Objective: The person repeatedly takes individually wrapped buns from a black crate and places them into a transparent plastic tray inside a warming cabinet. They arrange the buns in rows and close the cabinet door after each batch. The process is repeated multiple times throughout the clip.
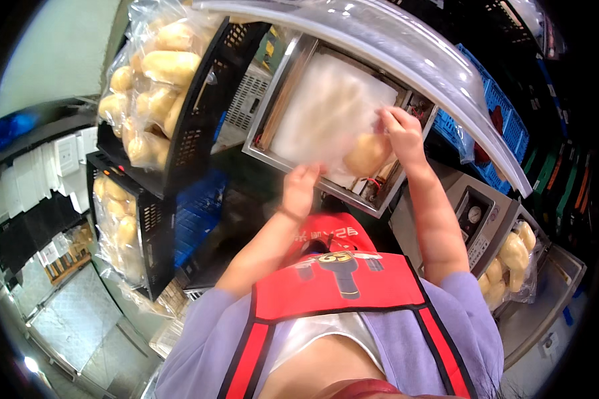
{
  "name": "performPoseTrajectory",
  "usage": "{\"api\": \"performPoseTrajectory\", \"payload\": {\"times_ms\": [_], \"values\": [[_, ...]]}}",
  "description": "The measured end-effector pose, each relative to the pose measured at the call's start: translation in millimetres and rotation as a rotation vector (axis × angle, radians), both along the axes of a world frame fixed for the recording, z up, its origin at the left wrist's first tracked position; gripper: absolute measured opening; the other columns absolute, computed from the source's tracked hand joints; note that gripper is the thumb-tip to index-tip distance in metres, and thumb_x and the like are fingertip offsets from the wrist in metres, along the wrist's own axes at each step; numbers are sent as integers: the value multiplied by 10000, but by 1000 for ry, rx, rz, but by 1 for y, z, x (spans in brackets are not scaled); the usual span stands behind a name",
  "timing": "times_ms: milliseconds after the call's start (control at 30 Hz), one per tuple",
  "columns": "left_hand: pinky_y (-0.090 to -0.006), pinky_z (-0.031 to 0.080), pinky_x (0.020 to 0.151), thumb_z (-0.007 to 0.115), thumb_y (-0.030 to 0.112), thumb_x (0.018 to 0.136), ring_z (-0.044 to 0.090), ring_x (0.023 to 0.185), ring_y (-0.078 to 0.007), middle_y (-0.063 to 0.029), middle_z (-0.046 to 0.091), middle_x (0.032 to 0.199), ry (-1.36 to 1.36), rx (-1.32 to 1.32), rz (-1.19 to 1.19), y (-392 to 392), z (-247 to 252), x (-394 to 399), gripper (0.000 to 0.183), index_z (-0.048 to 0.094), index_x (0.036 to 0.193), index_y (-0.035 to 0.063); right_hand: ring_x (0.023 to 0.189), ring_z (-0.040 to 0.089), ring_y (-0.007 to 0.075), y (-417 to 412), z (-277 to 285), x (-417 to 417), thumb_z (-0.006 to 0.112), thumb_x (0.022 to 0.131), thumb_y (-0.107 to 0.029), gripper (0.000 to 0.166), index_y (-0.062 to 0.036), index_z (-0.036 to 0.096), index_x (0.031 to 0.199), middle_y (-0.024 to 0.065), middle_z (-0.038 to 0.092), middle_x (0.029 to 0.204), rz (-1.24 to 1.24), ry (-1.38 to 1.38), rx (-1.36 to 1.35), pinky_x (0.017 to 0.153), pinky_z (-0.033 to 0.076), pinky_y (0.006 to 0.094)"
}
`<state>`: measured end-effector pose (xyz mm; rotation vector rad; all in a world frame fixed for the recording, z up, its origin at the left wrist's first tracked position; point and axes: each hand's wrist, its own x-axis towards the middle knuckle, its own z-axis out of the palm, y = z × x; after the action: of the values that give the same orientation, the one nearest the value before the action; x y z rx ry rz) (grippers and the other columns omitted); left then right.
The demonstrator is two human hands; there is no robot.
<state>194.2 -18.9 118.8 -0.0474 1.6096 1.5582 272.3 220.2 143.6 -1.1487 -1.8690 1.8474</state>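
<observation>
Before me lies the open metal bed of a vacuum sealing machine (279,163) with a whitish pad (324,99) inside it. A clear plastic bag holding a peeled potato (367,154) hangs over the pad's near right part. My right hand (402,129) pinches the top of this bag with its fingertips. My left hand (302,184) is at the near edge of the bed with its fingertips together, beside the blurred lower left end of the bag; whether it grips the film is hard to tell.
A raised transparent lid (429,55) arches beyond the bed. At left, black crates (194,109) hold bags of peeled potatoes (169,67). A blue crate (504,114) stands at right, near a gauge panel (474,214) and more bagged potatoes (514,254).
</observation>
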Motion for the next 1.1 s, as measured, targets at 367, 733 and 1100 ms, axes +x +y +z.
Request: {"api": "performPoseTrajectory", "payload": {"times_ms": [367, 733, 1100], "values": [[-223, 334, 539, 545, 321, 921, 491, 637, -60, 46, 572, 743, -306, -147, 404, 26, -143, -78, 220, 594, 919, 106, 640, 628, 181, 30, -172, -162, 634, 794, -243, 231, -41, 678, 898, 95, 680, 773, 222, -423, 198, 633, 496, 307], [-210, 339, 537, 578, 274, 905, 475, 630, -64, 29, 576, 753, -485, -59, 474, 17, -147, -76, 162, 575, 922, 113, 747, 573, 133, 14, -179, -220, 652, 768, -139, 212, 3, 687, 922, 70, 657, 800, 1, -457, 205, 672, 450, 267], [-223, 360, 576, 585, 256, 895, 497, 690, -78, 21, 589, 813, -665, -5, 407, 11, -145, -79, 150, 579, 940, 113, 853, 590, 146, -4, -165, -233, 628, 821, -165, 278, 23, 643, 1025, 80, 664, 901, 46, -202, 49, 765, 455, 263]]}}
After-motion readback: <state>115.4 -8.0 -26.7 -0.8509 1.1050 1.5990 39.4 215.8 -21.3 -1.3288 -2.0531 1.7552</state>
